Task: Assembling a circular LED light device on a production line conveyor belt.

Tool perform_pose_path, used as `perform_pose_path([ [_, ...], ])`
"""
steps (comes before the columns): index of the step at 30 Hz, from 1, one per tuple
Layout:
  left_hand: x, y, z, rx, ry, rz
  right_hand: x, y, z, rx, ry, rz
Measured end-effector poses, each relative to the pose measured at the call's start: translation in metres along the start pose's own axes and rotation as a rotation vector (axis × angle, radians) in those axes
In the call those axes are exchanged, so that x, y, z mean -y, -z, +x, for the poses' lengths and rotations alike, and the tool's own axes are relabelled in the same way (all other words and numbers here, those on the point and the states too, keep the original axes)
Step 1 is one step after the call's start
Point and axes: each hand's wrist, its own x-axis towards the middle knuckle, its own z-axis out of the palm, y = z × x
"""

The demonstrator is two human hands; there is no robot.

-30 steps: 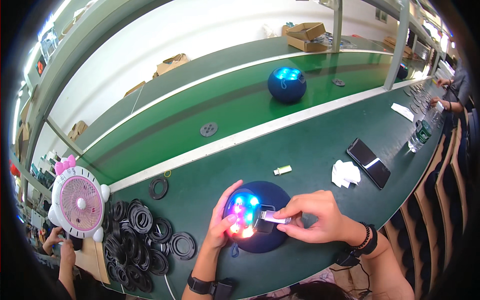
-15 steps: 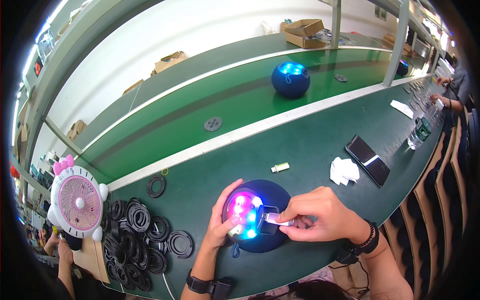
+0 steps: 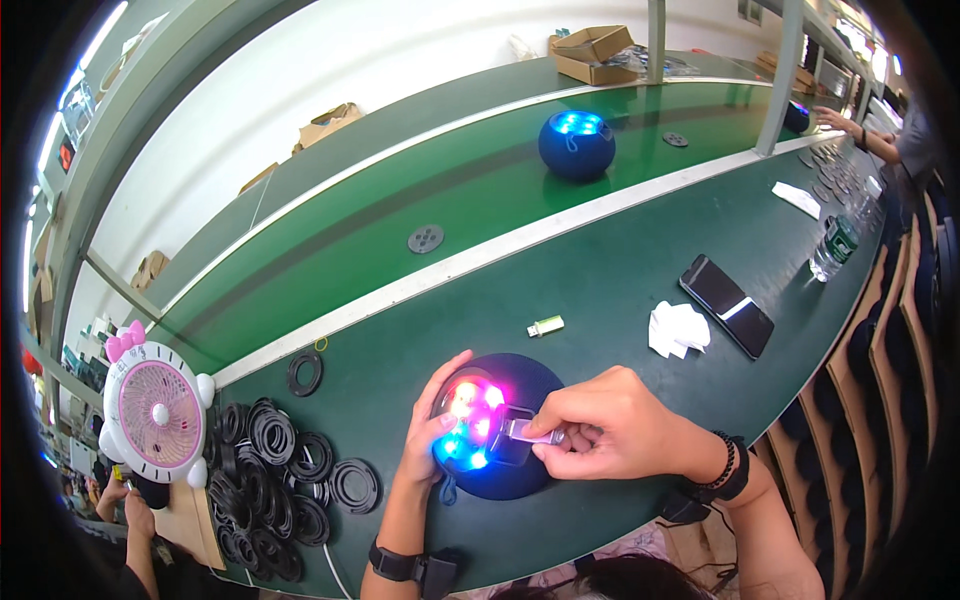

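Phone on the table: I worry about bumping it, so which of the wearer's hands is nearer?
Right. The right hand, holding a USB stick, is lower left of the phone; the left hand, on the speaker, is farther left.

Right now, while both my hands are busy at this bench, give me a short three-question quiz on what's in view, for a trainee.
1. What does the right hand hold while the left hand holds the lit round device?
2. True or false: the crumpled white paper lies between the green USB stick and the black phone.
3. Which colour is the bow on the fan? a) yellow b) pink c) black

Key: 1. A silvery USB stick. 2. True. 3. b.
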Motion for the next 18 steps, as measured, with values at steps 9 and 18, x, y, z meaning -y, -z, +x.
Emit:
perform_pose_path([
  [9,-0.003,0.001,0.001,0.03,0.032,-0.035,-0.003,-0.008,0.007,-0.067,0.125,-0.165],
  [18,0.001,0.006,0.0,0.064,0.036,-0.087,0.007,0.002,0.011,0.069,0.126,-0.272],
])
